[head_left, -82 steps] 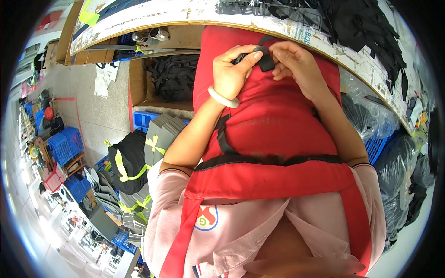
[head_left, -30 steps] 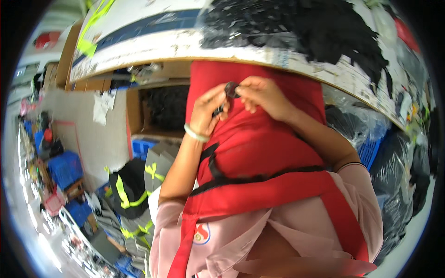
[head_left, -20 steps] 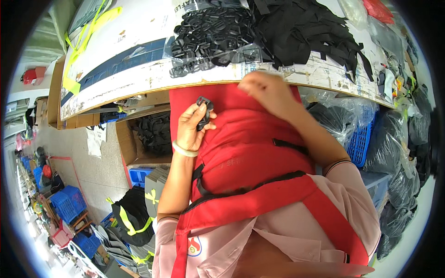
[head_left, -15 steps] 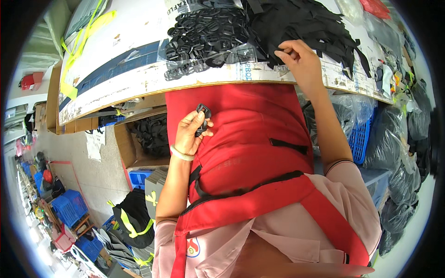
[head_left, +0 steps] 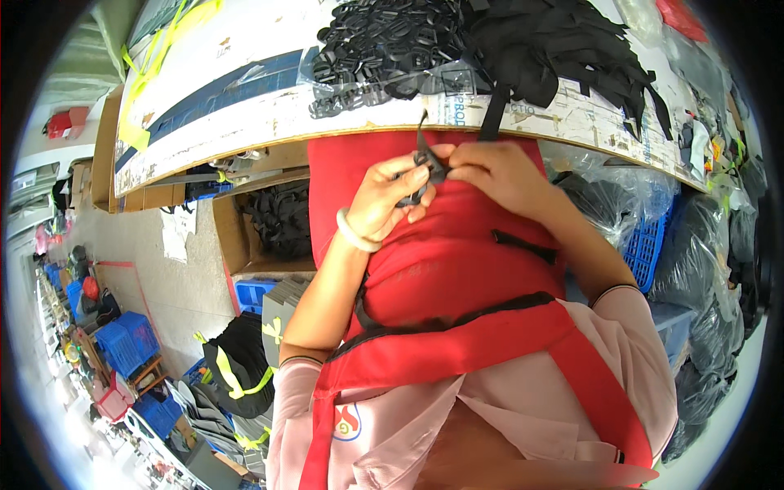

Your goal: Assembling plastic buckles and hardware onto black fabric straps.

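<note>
My left hand (head_left: 382, 198) pinches a black plastic buckle (head_left: 430, 165) in front of the red apron, just off the table's near edge. Against it, the fingertips of my right hand (head_left: 508, 181) close on a black webbing strap. One narrow strap end (head_left: 422, 129) sticks up from the buckle. Another length of black strap (head_left: 493, 114) runs over the table edge down to my right hand; whether both belong to one piece is hidden by the fingers. On the table lie a heap of black buckles (head_left: 384, 45) and, to its right, a pile of cut black straps (head_left: 563, 49).
The white worn table (head_left: 245, 122) spans the far side. Under it at left stands a cardboard box (head_left: 233, 237) of black pieces. A blue crate (head_left: 645, 245) and plastic-wrapped bundles (head_left: 694, 245) sit at right. Black bundles with yellow ties (head_left: 237, 376) stand at lower left.
My right hand has come back from the strap pile to the left hand, bringing a black strap. My left hand has moved right and slightly up with the buckle, and both now meet.
</note>
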